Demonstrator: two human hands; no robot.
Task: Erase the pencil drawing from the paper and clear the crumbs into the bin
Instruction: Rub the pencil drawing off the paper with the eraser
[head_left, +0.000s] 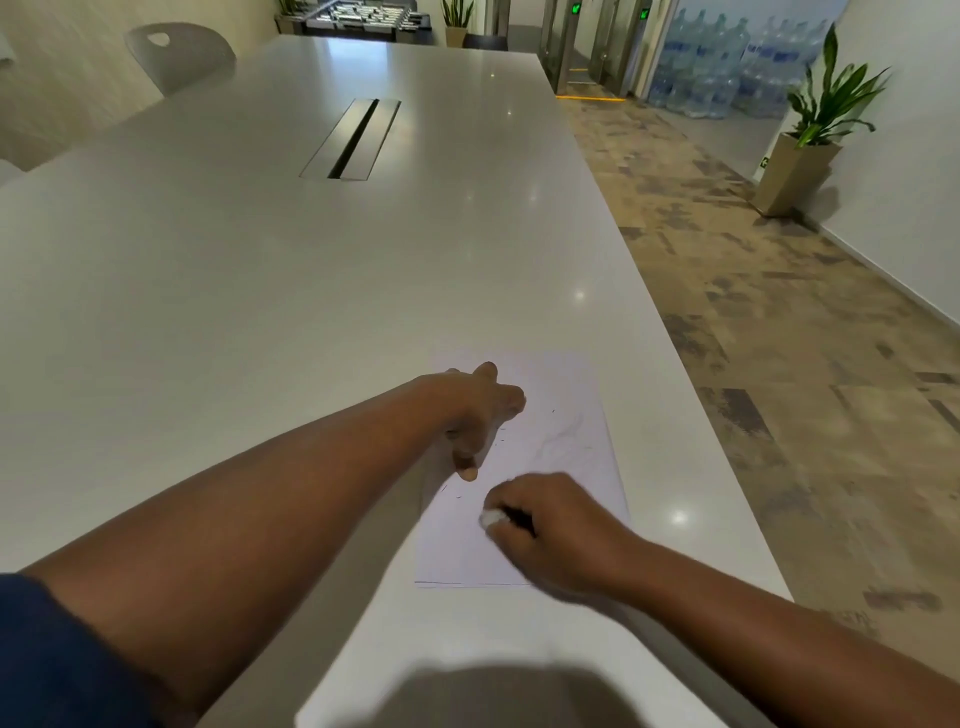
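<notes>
Sleeve (57, 654): dark blue, lower left corner, bare forearm reaching forward from it.
Counter (260, 291): long, pale, glossy; metal cable hatch (350, 139) set into the middle, far back.
Left hand (475, 415): fingers spread and fairly straight, pressed flat on the upper left part of the paper, pinning it down; holding nothing.
Paper (566, 395): white sheet lying flat near the counter's right edge, close to the viewer.
Drawing (563, 434): faint pencil lines between the two hands, looking partly gone; a few short dark marks nearer the left edge.
Eraser (492, 518): small, white, blurred, touching the paper below the left thumb.
Right hand (550, 525): fingers curled round the eraser, gripping it against the lower half of the sheet.
Crumbs: too small or blurred to make out.
Bin: not in view.
Floor (779, 322): patchy brown, right of the counter; potted plant (815, 130) by the wall; water bottles (727, 62) stacked beyond.
Step in hand: rubbing out, judged mid-way, with lines left to clear.
Next move: likely more strokes up toward the remaining lines, left hand bearing down to stop the sheet creasing; crumbs and bin come later.
</notes>
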